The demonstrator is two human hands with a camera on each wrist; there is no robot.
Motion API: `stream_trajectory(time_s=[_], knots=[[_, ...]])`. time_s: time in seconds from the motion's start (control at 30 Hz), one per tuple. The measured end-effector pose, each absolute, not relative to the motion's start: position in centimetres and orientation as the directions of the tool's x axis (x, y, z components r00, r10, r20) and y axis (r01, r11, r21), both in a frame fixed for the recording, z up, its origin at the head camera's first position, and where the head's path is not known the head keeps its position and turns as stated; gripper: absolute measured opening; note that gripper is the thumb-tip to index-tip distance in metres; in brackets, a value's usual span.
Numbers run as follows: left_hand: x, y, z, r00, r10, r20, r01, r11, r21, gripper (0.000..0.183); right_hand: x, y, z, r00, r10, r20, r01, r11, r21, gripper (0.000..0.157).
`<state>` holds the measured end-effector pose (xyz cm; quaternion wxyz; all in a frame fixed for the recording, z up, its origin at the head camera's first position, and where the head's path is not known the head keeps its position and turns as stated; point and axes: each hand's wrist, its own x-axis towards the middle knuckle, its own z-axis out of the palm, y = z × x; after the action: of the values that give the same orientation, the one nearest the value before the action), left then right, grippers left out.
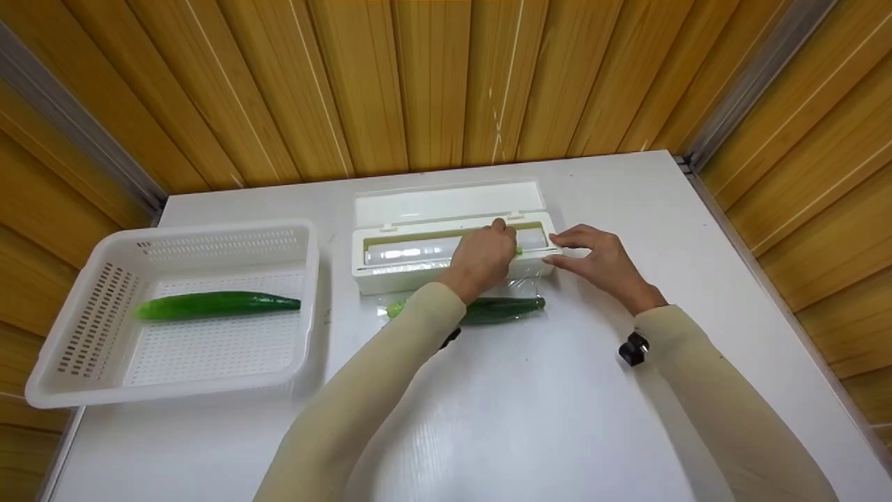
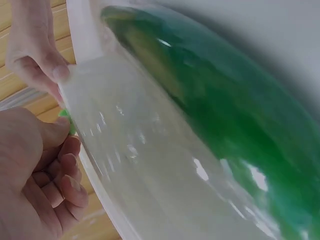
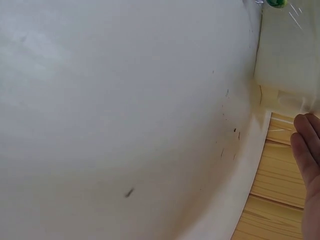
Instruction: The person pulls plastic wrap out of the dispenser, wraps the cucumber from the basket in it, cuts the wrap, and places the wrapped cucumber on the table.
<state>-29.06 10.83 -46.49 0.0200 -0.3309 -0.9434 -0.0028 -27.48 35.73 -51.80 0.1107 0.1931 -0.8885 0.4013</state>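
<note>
A white cling film dispenser lies with its lid raised and a film roll inside. My left hand reaches over its front edge and pinches a small green slider between thumb and finger, the other fingers curled. At the dispenser's right end, my right hand holds the corner between thumb and fingers. Clear film stretches down the front over a green cucumber, which lies just before the dispenser, partly hidden by my left arm. The film shines beside the cucumber in the left wrist view.
On the left stands a white perforated basket holding another green cucumber. Slatted wood-look panels rise behind the white table and at both sides. A dark wrist camera sits at my right cuff.
</note>
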Motion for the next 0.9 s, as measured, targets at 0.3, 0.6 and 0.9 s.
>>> stream_trajectory(time_s=[0.3,0.6,0.9], knots=[[-29.1,5.7,-47.4,-0.784,0.599,0.163,0.618,0.776,0.122,0.023,-27.5,37.3,-52.2,-0.899,-0.234,0.37,-0.433,0.608,-0.666,0.039],[-29.0,3.8,-47.8,-0.796,0.584,0.156,0.605,0.766,0.217,0.021,-27.4,37.0,-52.6,-0.891,-0.228,0.391,-0.447,0.589,-0.673,0.038],[-29.0,3.1,-47.5,-0.806,0.571,0.156,0.592,0.765,0.256,0.02,-27.7,36.7,-52.7,-0.896,-0.22,0.386,-0.437,0.584,-0.684,0.038]])
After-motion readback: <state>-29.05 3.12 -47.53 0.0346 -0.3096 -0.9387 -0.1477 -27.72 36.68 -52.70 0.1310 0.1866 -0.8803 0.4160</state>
